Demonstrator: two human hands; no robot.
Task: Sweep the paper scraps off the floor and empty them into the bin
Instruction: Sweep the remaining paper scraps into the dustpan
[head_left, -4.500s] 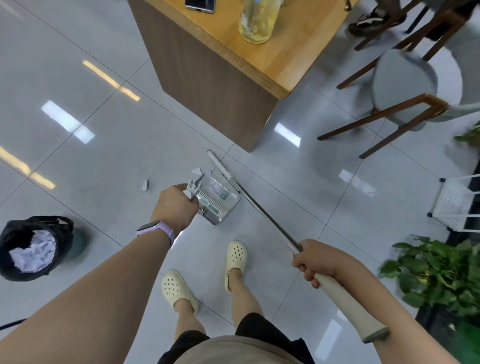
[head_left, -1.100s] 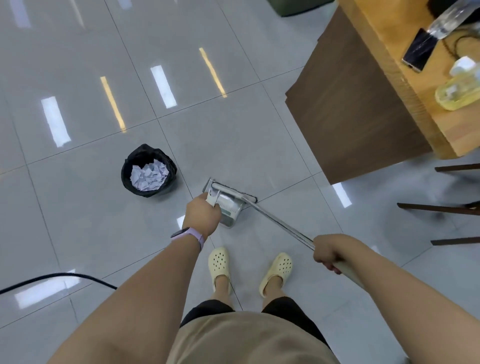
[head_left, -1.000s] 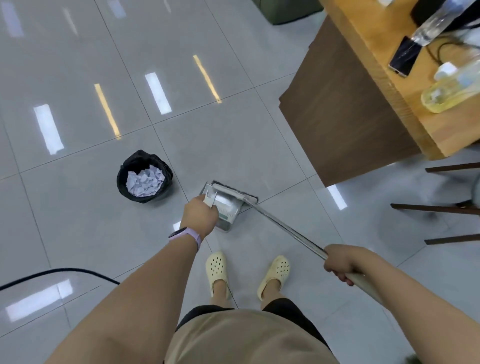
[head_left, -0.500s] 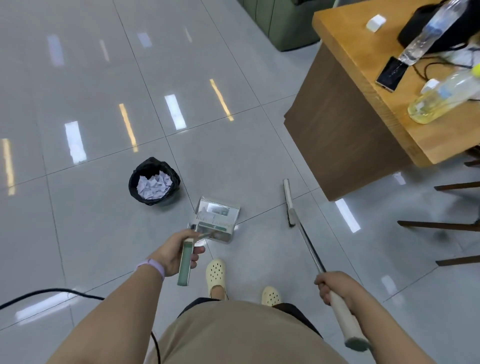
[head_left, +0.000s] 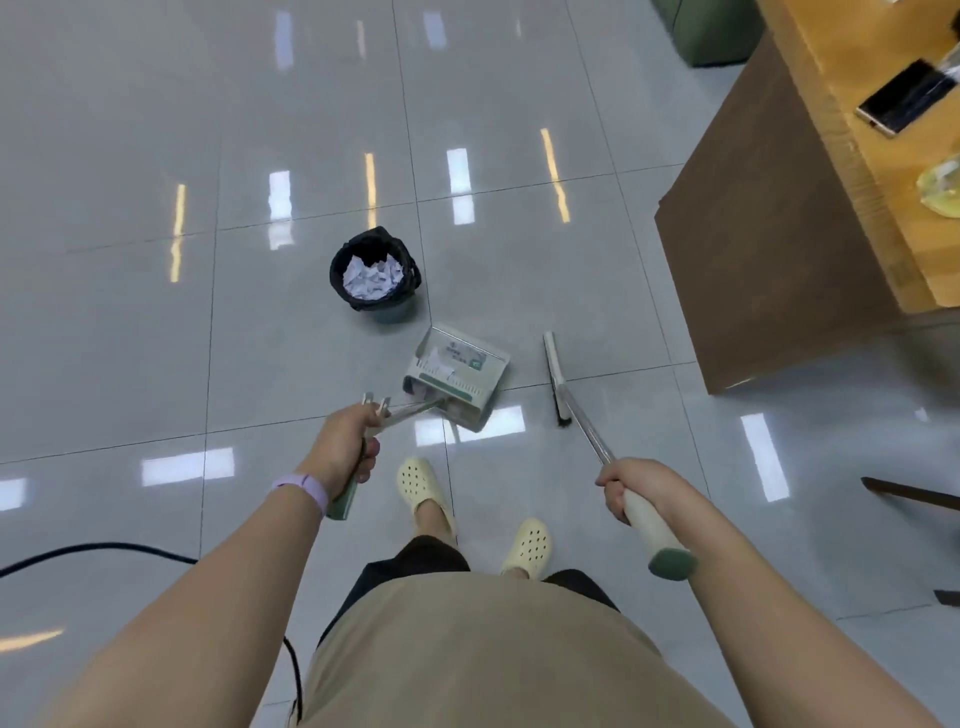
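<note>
My left hand grips the green handle of the white dustpan, which hangs in front of my feet with a few paper scraps inside. My right hand grips the cream handle of the broom, whose narrow head sits just right of the dustpan. The bin, lined with a black bag and holding white paper scraps, stands on the floor a short way beyond and left of the dustpan.
A wooden table with a phone and a bottle on it stands at the right. A black cable lies on the floor at the lower left. Dark chair legs show at the right edge. Grey glossy tiles stretch ahead.
I have stood up and turned toward the bin. The dustpan is now lifted by its long handle, and the broom head has come away from it to its right.
</note>
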